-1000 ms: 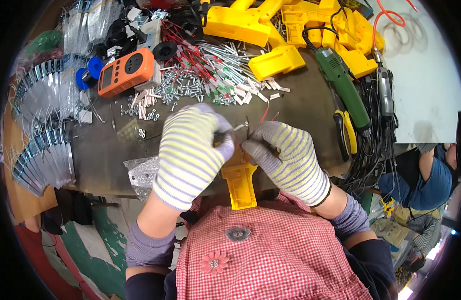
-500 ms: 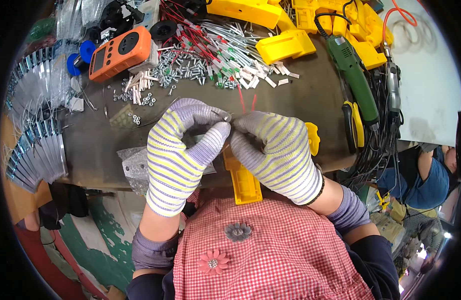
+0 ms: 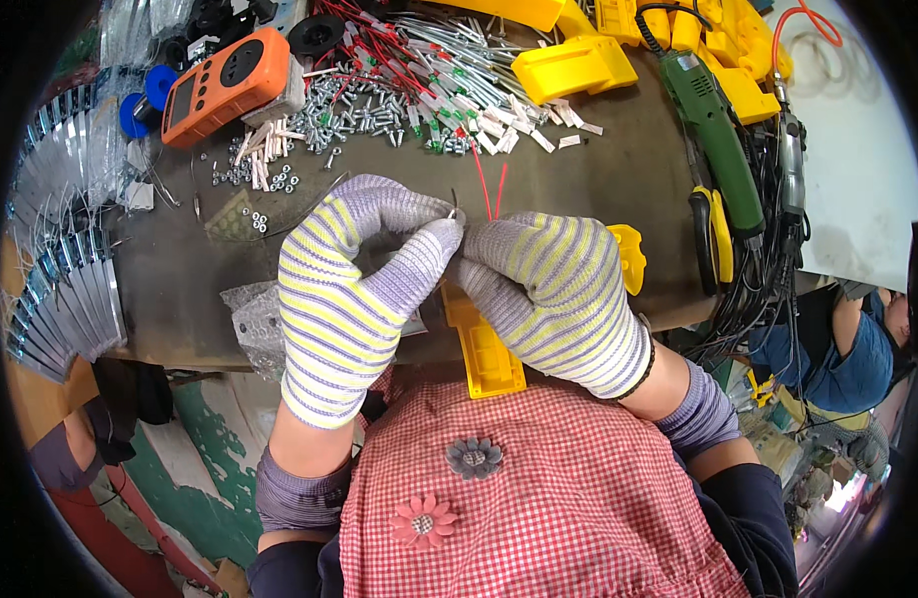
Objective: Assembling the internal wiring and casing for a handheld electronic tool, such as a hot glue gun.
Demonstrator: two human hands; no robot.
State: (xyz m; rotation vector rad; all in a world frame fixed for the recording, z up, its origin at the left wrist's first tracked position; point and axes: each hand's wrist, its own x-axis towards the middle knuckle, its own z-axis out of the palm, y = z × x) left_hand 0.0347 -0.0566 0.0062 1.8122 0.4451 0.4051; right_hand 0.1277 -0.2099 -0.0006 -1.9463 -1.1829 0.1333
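Both my hands wear striped knit gloves and meet at the fingertips over the near part of the table. My left hand is closed in a pinch; a thin dark wire end pokes up at its fingertips. My right hand is pinched too, touching the left one, and its fingers hide whatever they hold. Two thin red wires rise just behind the right fingertips; where they end is hidden. Below the hands, a yellow plastic housing lies partly under my right hand. Another yellow piece shows beyond the right wrist.
Screws, nuts, white sleeves and red-wired parts are heaped at the back. An orange multimeter stands back left. A green power tool and yellow-black pliers lie right. Clear plastic wrap is left of my hands.
My hands stay pinched together, with the right one turned slightly. The wire end at the left fingertips stands out more, and more of the red wires shows. The view has shifted slightly.
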